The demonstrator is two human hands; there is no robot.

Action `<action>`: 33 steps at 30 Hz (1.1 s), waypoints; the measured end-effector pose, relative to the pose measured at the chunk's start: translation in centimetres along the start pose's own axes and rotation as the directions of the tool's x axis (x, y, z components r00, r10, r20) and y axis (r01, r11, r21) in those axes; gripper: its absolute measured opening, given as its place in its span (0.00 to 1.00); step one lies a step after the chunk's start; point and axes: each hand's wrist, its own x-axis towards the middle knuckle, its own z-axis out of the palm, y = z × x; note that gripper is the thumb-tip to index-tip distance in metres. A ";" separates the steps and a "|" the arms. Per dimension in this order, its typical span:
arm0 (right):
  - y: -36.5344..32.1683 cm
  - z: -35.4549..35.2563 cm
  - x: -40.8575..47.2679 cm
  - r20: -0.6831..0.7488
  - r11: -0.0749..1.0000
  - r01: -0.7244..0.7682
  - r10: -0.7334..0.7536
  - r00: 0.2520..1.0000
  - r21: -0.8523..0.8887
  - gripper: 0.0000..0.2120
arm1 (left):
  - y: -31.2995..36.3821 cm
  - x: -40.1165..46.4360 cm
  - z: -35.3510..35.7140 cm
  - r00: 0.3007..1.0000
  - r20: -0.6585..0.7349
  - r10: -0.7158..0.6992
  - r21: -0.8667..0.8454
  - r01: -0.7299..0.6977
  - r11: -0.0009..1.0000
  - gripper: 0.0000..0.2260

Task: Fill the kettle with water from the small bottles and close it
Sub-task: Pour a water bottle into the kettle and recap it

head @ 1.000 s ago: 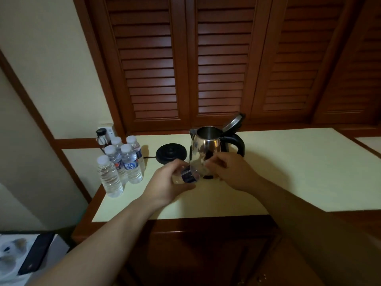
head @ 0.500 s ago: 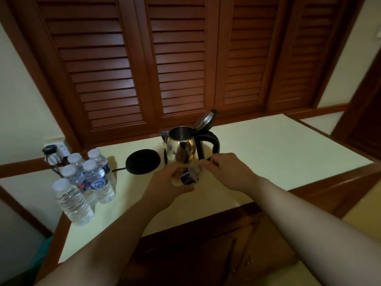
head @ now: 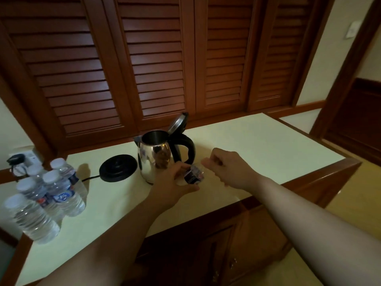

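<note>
A shiny steel kettle (head: 153, 162) with a black handle stands on the pale counter, its lid (head: 178, 123) tipped up and open. Just in front of it my left hand (head: 173, 182) grips a small clear water bottle (head: 193, 176) with a dark label, held tilted on its side. My right hand (head: 226, 169) is at the bottle's neck end, fingers curled in a pinch there. The cap itself is hidden by my fingers.
The black kettle base (head: 118, 167) with its cord lies left of the kettle. Several capped small water bottles (head: 55, 193) stand in a cluster at the counter's left end, near a wall socket (head: 19, 159). Louvred wooden doors rise behind the counter (head: 268, 145).
The view has swung left and down. My right hand has drawn slightly to the right from the bottle's neck. My left hand keeps the bottle in front of the kettle.
</note>
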 end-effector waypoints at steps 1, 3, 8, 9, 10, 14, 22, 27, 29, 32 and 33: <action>0.4 -0.2 0.3 -0.040 1.000 -0.002 0.001 0.999 -0.028 0.20 | 0.4 0.3 0.7 1.000 -0.016 0.001 0.007 0.000 1.000 0.21; 1.5 -0.8 0.7 -0.072 1.000 -0.012 0.011 0.997 -0.009 0.18 | 1.1 1.2 2.1 0.999 -0.048 -0.008 0.019 0.009 1.000 0.22; 4.6 -2.8 1.7 -0.105 0.991 0.053 -0.040 0.994 0.122 0.15 | 3.0 4.1 5.9 0.997 -0.070 -0.032 0.050 0.036 0.998 0.25; 5.3 -3.3 2.1 -0.124 0.990 0.063 -0.047 0.991 0.129 0.15 | 3.1 4.8 6.7 0.997 -0.070 -0.033 0.057 0.037 0.998 0.27; 6.0 -4.0 2.6 -0.142 0.990 0.068 -0.050 0.989 0.120 0.15 | 3.2 5.5 7.5 0.997 -0.066 -0.043 0.070 0.047 0.996 0.30; 9.2 -7.3 4.7 -0.177 0.999 0.040 -0.040 0.983 -0.003 0.23 | 2.5 8.1 10.5 0.988 -0.030 -0.151 0.251 0.154 0.956 0.37; 14.5 -12.0 9.8 -0.125 0.976 -0.008 -0.019 0.992 -0.216 0.28 | -1.6 8.6 13.0 0.979 0.026 -0.203 0.488 0.165 0.857 0.34; 16.0 -11.6 11.2 -0.084 0.981 -0.010 -0.006 0.996 -0.194 0.28 | -2.4 8.6 13.1 0.979 -0.007 -0.204 0.450 0.185 0.874 0.34; 16.2 -11.3 11.4 -0.095 0.987 -0.021 0.006 0.995 -0.162 0.28 | -2.5 8.5 13.1 0.979 -0.010 -0.205 0.435 0.189 0.880 0.33; 15.8 -11.0 11.4 -0.095 0.991 -0.021 0.008 0.995 -0.130 0.30 | -2.3 8.3 12.9 0.979 0.012 -0.202 0.411 0.179 0.894 0.35; 15.6 -11.0 11.3 -0.100 0.993 -0.019 0.007 0.995 -0.114 0.31 | -2.1 8.3 12.7 0.980 0.019 -0.200 0.384 0.178 0.906 0.35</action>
